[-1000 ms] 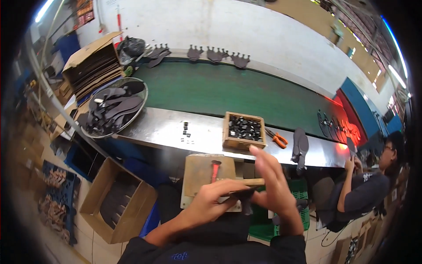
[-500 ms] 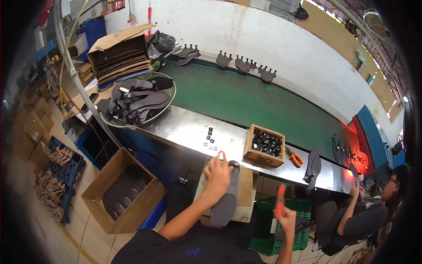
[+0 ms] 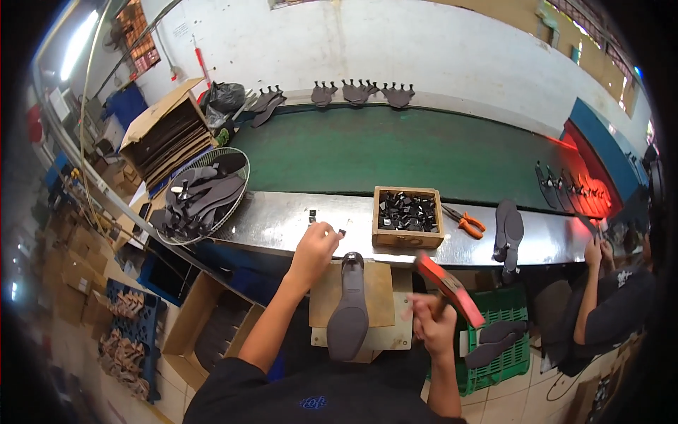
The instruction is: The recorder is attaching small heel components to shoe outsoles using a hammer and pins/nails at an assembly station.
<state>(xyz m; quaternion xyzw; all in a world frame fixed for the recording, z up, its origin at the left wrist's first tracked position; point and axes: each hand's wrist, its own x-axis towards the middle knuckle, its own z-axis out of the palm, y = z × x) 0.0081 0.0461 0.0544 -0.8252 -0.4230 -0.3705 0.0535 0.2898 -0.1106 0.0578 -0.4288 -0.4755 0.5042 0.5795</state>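
Note:
A dark grey high-heeled shoe sole (image 3: 348, 318) lies on a tan board (image 3: 378, 286) in front of me, its black heel end toward the bench. Over the metal bench, my left hand (image 3: 316, 251) has its fingers drawn together. A small black square heel tip (image 3: 342, 232) shows at those fingertips, and another loose piece (image 3: 312, 213) lies just beyond them. My right hand (image 3: 434, 325) is closed around a red hammer (image 3: 452, 291) to the right of the sole, and the hammer is partly blurred.
A wooden box (image 3: 407, 238) of small black pieces and orange-handled pliers (image 3: 470, 225) sit on the bench. A wire basket (image 3: 242, 187) of soles stands left. Green conveyor (image 3: 395, 152) runs behind; a green crate (image 3: 519, 364) and a co-worker (image 3: 614, 304) are right.
My left hand has left the sole and moved up-left to the loose pieces on the bench. My right hand with the hammer has come up closer to the sole. The view has shifted.

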